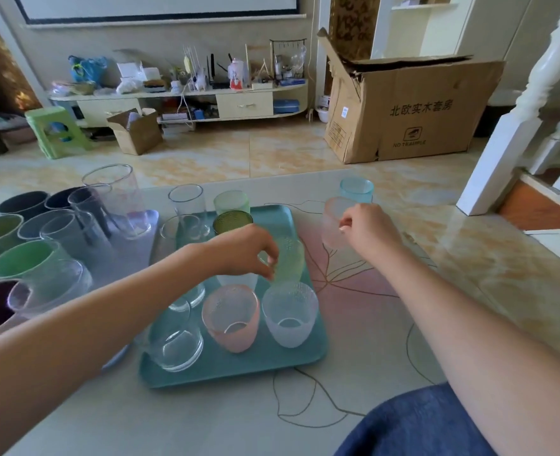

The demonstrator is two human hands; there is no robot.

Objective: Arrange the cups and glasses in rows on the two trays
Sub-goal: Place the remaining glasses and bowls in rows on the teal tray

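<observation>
The left hand (pixel 252 250) had its grip closed around the rim of a pale green frosted glass (pixel 290 260) above the teal tray (pixel 311 348). The right hand (pixel 369 230) pinched the rim of a pink frosted glass (pixel 333 225) on the worktop (pixel 370 340), just right of the tray. One blue glass (pixel 356 190) stood behind it. On the tray's near row stood three: one clear glass (pixel 176 345), one pink (pixel 230 317), one white frosted (pixel 290 314).

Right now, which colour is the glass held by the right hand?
Frosted pale pink glass, pinched by the right hand; head view.
</observation>
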